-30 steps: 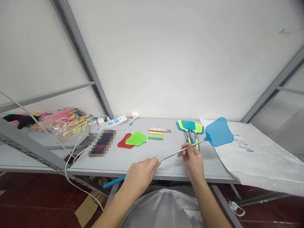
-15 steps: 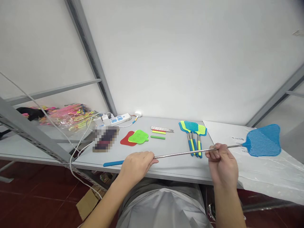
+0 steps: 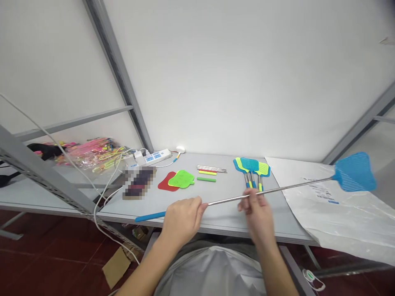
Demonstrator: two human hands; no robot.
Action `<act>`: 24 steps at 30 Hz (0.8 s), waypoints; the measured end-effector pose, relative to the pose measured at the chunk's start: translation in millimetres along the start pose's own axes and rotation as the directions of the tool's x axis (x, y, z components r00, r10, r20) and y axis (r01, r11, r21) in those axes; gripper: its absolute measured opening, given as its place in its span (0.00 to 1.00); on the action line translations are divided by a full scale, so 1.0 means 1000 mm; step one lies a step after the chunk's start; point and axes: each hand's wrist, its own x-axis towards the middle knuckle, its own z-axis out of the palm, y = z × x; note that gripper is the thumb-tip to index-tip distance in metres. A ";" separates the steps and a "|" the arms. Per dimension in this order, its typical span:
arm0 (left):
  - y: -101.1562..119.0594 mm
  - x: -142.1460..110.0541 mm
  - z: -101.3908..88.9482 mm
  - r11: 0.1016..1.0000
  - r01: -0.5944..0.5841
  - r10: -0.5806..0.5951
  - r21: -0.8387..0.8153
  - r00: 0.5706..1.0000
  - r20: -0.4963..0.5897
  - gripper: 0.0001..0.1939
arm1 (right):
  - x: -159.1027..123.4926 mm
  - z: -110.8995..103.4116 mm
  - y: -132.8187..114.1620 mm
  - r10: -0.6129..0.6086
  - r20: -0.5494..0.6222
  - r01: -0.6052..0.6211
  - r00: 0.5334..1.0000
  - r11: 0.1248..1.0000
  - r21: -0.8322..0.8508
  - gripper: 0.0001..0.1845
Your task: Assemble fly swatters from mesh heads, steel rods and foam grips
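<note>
Left hand [image 3: 182, 218], right hand [image 3: 258, 210] gripping blue swatter [image 3: 354, 172], long silver shaft [image 3: 290, 187]

Left hand [image 3: 182, 218] grips blue fly swatter [image 3: 354, 172]

One long flyswatter [image 3: 284, 188], one green tube [image 3: 206, 179]

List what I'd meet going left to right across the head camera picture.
Colourful bagged bundle → white power strip → flat red piece → green perforated swatter head → metal rods → group of blue and yellow swatters → held swatter's blue mesh head.
</note>
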 end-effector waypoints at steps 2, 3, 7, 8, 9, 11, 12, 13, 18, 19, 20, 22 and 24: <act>0.006 0.002 0.003 1.000 0.002 -0.002 -0.025 1.000 0.028 0.17 | -0.011 0.015 0.015 0.039 0.062 -0.040 0.997 0.999 0.017 0.17; 0.006 0.003 0.005 0.999 0.007 -0.005 -0.037 0.999 0.043 0.17 | -0.014 0.017 0.019 0.030 0.059 -0.031 0.998 0.999 0.013 0.18; -0.007 0.004 0.016 0.997 0.016 -0.010 -0.071 0.996 0.088 0.17 | -0.006 0.003 0.008 -0.052 -0.080 0.054 0.995 0.998 0.020 0.16; -0.010 0.003 0.019 0.997 0.017 -0.011 -0.073 0.996 0.088 0.17 | -0.002 -0.003 0.002 -0.072 -0.124 0.077 0.990 0.996 0.033 0.16; -0.013 0.003 0.020 0.997 0.017 -0.011 -0.074 0.996 0.084 0.17 | 0.002 -0.009 -0.005 -0.094 -0.160 0.102 0.983 0.994 0.045 0.16; -0.016 0.000 0.022 0.997 -0.001 0.007 -0.083 0.998 0.070 0.18 | 0.008 -0.017 -0.015 -0.126 -0.190 0.138 0.974 0.989 0.051 0.15; -0.017 -0.001 0.021 0.995 -0.024 0.029 -0.093 0.998 0.060 0.18 | 0.010 -0.020 -0.020 -0.135 -0.187 0.147 0.973 0.988 0.051 0.15; -0.017 -0.002 0.020 0.993 -0.052 0.057 -0.104 0.997 0.045 0.18 | 0.012 -0.023 -0.024 -0.137 -0.178 0.149 0.974 0.987 0.053 0.15; -0.024 -0.001 0.010 0.985 0.011 -0.043 -0.174 0.983 -0.178 0.14 | 0.026 -0.049 -0.046 -0.234 -0.253 0.272 0.939 0.954 0.129 0.15; -0.027 0.002 0.009 0.962 0.072 -0.131 -0.263 0.968 -0.215 0.12 | 0.029 -0.056 -0.050 -0.254 -0.289 0.300 0.923 0.945 0.126 0.16; -0.032 0.007 0.008 0.914 0.129 -0.229 -0.385 0.946 -0.227 0.11 | 0.031 -0.063 -0.054 -0.269 -0.313 0.320 0.911 0.939 0.126 0.16; -0.043 0.020 0.009 0.752 0.206 -0.398 -0.626 0.899 -0.182 0.12 | 0.035 -0.070 -0.057 -0.273 -0.331 0.328 0.903 0.936 0.125 0.17; -0.055 0.037 0.014 0.617 0.245 -0.500 -0.748 0.855 -0.133 0.17 | 0.035 -0.069 -0.055 -0.248 -0.333 0.307 0.910 0.942 0.138 0.16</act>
